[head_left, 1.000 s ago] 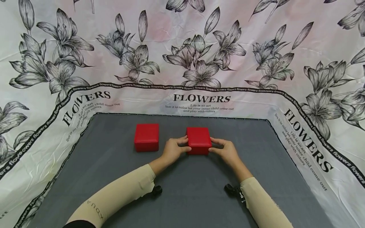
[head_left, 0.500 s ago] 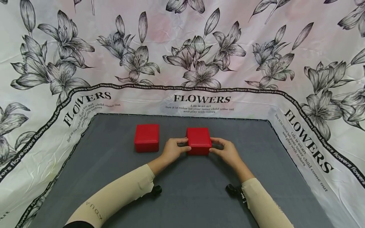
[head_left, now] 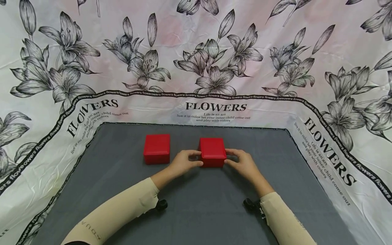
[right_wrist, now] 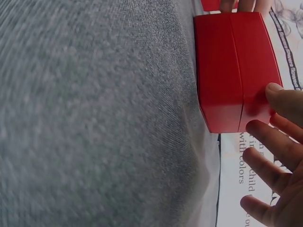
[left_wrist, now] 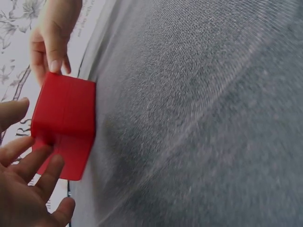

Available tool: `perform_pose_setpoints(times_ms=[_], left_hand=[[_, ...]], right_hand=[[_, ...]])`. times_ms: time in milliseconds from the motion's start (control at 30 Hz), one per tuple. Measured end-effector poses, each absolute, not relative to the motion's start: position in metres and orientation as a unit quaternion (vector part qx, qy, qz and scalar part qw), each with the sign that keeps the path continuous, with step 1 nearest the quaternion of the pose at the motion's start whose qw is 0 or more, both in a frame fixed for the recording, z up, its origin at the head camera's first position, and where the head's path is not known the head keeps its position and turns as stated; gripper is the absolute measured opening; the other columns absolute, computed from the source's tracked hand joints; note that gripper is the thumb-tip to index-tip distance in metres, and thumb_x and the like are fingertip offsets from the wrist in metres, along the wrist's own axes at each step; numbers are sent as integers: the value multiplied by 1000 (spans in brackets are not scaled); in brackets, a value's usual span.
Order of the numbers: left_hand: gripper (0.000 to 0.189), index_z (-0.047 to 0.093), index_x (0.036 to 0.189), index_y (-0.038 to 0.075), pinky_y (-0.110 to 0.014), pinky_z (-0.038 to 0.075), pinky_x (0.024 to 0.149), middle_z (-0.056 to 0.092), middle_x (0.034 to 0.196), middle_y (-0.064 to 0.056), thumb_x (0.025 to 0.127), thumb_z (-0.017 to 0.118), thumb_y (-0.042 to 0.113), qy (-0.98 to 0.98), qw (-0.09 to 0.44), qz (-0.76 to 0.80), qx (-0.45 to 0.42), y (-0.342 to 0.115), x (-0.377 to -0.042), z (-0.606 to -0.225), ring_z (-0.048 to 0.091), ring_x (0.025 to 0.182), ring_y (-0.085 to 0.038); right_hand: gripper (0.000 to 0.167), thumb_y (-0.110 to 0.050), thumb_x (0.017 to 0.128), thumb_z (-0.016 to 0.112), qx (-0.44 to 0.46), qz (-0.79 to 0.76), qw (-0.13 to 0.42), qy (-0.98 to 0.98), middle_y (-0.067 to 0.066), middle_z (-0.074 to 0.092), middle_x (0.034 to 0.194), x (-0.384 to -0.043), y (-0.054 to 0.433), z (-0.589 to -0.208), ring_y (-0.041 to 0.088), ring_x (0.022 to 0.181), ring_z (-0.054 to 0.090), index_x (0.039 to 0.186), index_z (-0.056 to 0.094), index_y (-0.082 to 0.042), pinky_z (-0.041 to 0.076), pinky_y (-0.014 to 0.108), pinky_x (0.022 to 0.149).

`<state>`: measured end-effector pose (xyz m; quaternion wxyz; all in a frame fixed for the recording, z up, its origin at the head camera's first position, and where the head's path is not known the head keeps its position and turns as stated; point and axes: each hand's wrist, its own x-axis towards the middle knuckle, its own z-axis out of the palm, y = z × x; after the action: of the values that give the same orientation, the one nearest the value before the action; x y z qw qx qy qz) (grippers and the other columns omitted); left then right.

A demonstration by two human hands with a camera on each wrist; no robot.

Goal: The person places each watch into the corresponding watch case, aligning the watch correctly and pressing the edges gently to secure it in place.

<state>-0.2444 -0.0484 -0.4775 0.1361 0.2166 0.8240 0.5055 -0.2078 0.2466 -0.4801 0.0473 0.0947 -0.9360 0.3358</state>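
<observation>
Near the table's far side stands a red box (head_left: 212, 151) with rounded edges and a seam round its side, upright between both hands. My left hand (head_left: 185, 161) is at its left side, thumb and fingers spread apart. In the left wrist view, the left fingers (left_wrist: 47, 172) are at the box's side and the thumb stands off it. My right hand (head_left: 243, 163) pinches the box's right near corner, with the thumb (right_wrist: 284, 101) on the near face and the other fingers along the right side. A second red box (head_left: 157, 149) of the same look sits to the left, untouched.
A grey cloth (head_left: 196, 211) covers the table under both boxes. Behind and along its sides runs a white cloth (head_left: 214, 117) printed with black flowers and lettering. A black strap-mounted piece (head_left: 161, 205) hangs at the left wrist, another black piece (head_left: 251, 204) at the right.
My left hand has loosened and drawn slightly left and down, its thumb and forefinger spread wider. The right hand and both boxes stay put.
</observation>
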Motion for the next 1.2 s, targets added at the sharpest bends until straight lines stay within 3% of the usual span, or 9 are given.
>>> perform_pose_setpoints(times_ms=[267,633,900,1200], left_hand=[[44,68,134,15,-41,53,94,68,131,-5,93,77,27,826,156,474,264,-64,-236,-464,61,117,-21],[39,70,131,26,-49,49,104,69,127,9,93,76,29,838,122,455,275,-104,-220,-443,62,120,-17],[43,68,134,18,-50,51,100,70,130,2,93,77,25,856,82,408,306,-141,-214,-430,62,117,-21],[42,68,133,18,-50,49,104,68,133,3,93,77,27,877,41,363,313,-183,-202,-435,59,128,-25]], right_hand=[[45,-23,90,80,134,275,78,-949,8,71,128,-202,248,-472,31,122,61,132,70,-11,46,55,104],[38,-23,90,80,173,226,107,-953,7,73,121,-188,253,-469,31,119,62,126,72,-11,36,59,108],[38,-21,89,80,212,182,142,-950,5,74,118,-181,257,-470,29,115,65,125,73,-11,43,57,104],[41,-25,91,78,220,145,147,-953,6,73,122,-173,260,-465,28,116,64,129,70,-11,46,56,101]])
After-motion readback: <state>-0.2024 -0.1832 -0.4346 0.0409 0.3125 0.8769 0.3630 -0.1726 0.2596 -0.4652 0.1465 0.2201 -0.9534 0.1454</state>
